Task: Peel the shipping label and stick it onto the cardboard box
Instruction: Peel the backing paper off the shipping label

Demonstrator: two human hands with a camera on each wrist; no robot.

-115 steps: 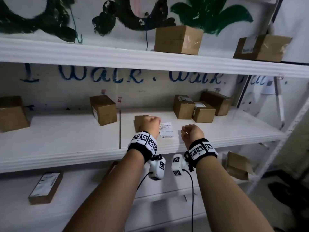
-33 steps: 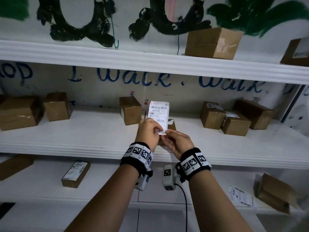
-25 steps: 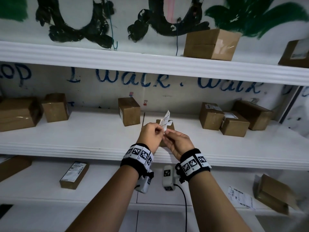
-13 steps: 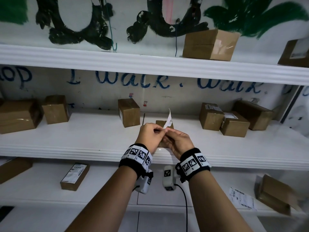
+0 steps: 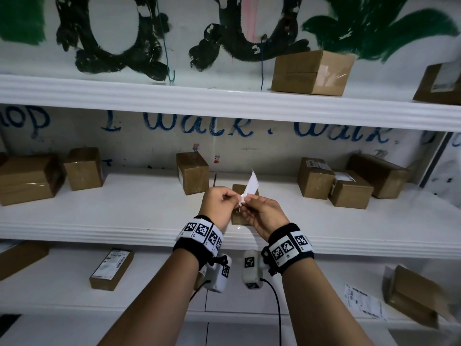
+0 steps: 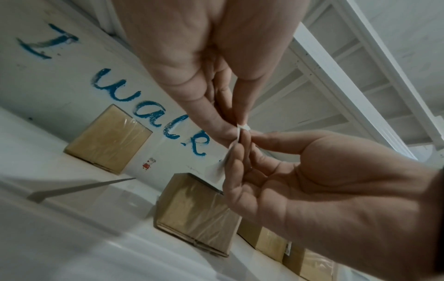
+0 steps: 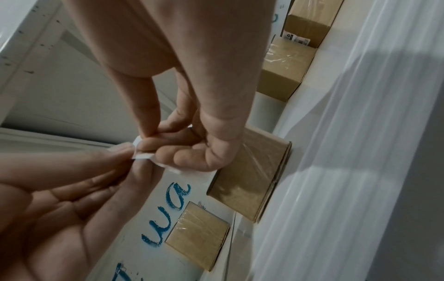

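White shelving carries a small brown cardboard box (image 5: 240, 193) near its front edge, above which left hand (image 5: 218, 204) and right hand (image 5: 262, 211) pinch the white paper shipping label (image 5: 250, 186), likely starting the peel; next, separate the backing.

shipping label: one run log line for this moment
step: peeling | shipping label: pinched at lower corner by left hand and right hand | cardboard box: on shelf behind hands, unlabelled top

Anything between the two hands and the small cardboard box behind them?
Only the shipping label, pinched by left hand and right hand; otherwise air above the cardboard box, per head view.
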